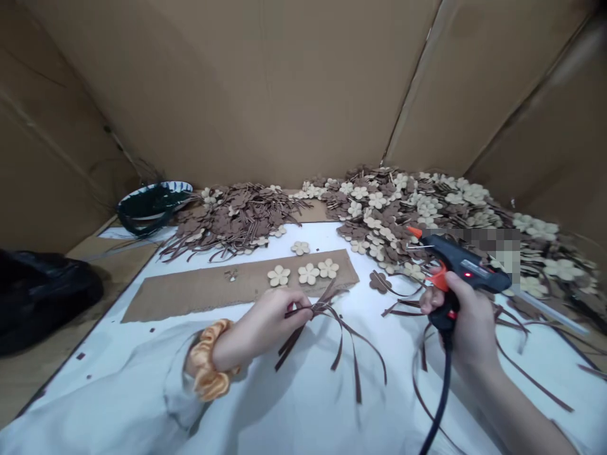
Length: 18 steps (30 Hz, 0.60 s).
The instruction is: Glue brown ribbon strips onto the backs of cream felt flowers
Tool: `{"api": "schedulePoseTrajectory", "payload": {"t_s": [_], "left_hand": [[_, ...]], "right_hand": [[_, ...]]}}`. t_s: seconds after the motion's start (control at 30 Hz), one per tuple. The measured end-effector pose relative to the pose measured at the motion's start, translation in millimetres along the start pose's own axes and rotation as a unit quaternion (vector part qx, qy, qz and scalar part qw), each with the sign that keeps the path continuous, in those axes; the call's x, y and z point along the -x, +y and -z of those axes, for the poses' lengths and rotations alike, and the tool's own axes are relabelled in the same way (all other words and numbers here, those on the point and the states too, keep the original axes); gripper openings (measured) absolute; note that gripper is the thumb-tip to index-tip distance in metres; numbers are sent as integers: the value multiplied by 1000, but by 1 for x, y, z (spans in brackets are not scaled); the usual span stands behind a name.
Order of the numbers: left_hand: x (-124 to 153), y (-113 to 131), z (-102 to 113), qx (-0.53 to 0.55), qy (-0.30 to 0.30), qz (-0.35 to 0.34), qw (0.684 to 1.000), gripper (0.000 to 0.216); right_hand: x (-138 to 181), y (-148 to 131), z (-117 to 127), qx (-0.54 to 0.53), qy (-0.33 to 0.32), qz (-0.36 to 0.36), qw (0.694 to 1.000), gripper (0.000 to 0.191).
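Two hands over the bench [265,411], well apart. Left hand [272,316]: thumb and fingertips pinching a loose bundle of narrow dark-brown flat strips [322,308]. Right hand [467,316]: wrapped round the grip of a black glue gun with an orange trigger [474,268], index finger at the trigger.

Key relation: gun's orange nozzle [413,232] sits to the right and far side of the pinched bundle, clear gap between. Gun's long axis runs far-left at the nozzle to near-right, where a pale translucent glue stick [552,309] pokes out the back. Nozzle end faces left, roughly toward the far side of the left hand, not straight at the pinch. Left hand is the nearer one to the strips; right hand stands well off to the right.

Strips: thin, ribbon-like, gathered at the fingertips. Longer tails fan right and curl toward the near side; short straight ends stick out near-left under the hand. Material unclear.

Just beyond the left hand: three cream five-petal flowers [308,273] on a long brown cardboard strip [180,294]. Gun's small light glows red.
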<state>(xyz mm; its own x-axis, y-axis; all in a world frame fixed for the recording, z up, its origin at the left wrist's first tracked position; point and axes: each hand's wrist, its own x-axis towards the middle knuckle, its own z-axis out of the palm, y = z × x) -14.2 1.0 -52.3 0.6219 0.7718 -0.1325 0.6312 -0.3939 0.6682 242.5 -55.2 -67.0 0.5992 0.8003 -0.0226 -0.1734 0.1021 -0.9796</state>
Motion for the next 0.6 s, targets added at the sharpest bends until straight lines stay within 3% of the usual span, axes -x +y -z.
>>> {"api": "schedulePoseTrajectory", "payload": {"t_s": [0.17,0.27,0.37,0.5,0.6], "left_hand": [[-9,-21,-12,-157,97,-23,983,19],[-8,-31,-1,-162,141,-10,977,22],[-8,-47,10,-134,198,38,970,27],[-7,-65,12,-101,168,61,979,40],[-10,-67,6,-103,154,56,981,40]], "right_hand": [[0,-2,-6,63,-63,-29,996,25],[-1,-5,-14,136,-140,-38,980,30],[-1,-9,-29,213,-242,-36,946,37],[-2,-7,-57,276,-315,-32,907,38],[-6,4,-76,276,-346,-26,896,34]]}}
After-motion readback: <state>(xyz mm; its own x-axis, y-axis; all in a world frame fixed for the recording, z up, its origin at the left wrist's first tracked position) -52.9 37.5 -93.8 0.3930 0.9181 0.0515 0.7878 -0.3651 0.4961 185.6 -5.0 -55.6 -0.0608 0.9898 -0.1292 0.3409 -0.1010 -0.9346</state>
